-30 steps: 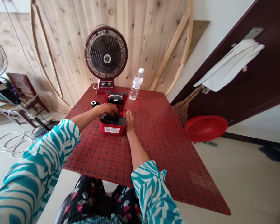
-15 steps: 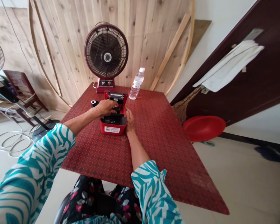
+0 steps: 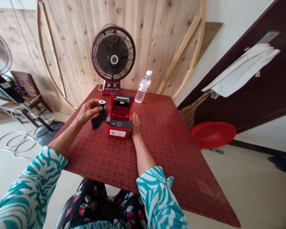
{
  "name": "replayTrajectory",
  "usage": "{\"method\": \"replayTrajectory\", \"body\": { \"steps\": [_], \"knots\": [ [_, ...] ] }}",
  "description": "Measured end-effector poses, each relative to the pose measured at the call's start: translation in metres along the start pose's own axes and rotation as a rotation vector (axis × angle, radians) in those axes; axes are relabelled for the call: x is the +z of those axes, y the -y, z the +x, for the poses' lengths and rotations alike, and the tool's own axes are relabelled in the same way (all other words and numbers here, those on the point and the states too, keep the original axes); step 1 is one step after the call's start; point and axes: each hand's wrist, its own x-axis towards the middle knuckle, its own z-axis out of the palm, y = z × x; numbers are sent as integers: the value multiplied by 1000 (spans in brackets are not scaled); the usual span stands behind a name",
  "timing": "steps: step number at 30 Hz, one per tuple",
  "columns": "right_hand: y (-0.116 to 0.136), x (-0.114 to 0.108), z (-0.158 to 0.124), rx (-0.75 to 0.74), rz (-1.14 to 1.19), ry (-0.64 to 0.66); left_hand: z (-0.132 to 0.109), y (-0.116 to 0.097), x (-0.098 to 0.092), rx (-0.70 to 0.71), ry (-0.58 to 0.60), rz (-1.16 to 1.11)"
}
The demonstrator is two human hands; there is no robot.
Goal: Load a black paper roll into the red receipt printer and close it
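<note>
The left hand (image 3: 87, 112) pinches a small black roll (image 3: 101, 104) between fingertips and thumb, its dark loose strip (image 3: 96, 119) hanging down, just off the 9 o'clock side of the open-lidded red printer (image 3: 118, 125). The right hand (image 3: 136, 125) lies ungripping against the printer's 3 o'clock side, on the red table (image 3: 157, 149), with a water bottle (image 3: 141, 87) at the printer's 1 o'clock.

Label printer (image 3: 119, 124) on table (image 3: 181, 159), desk fan (image 3: 113, 53) behind it, water bottle (image 3: 142, 89) behind to its right
</note>
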Motion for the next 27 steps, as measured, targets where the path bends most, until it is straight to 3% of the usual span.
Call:
{"method": "replayTrajectory", "body": {
  "steps": [4,11,17,19,23,27],
  "knots": [
    [-1,-1,-1,3,12,-4,0,34,-25,23,-107,60],
    [1,-3,-3,6,-24,-16,6,78,-32,-51,-185,257],
    [3,-5,-4,-11,-62,-1,1,85,-34,-49,-103,229],
    [4,-5,-4,-7,-50,-5,1,85,-36,-45,-131,167],
    [4,-5,-5,-3,-48,-5,14,88,-41,-6,-323,99],
    [4,-5,-4,4,-48,3,36,93,-45,27,-257,205]
  ]
}}
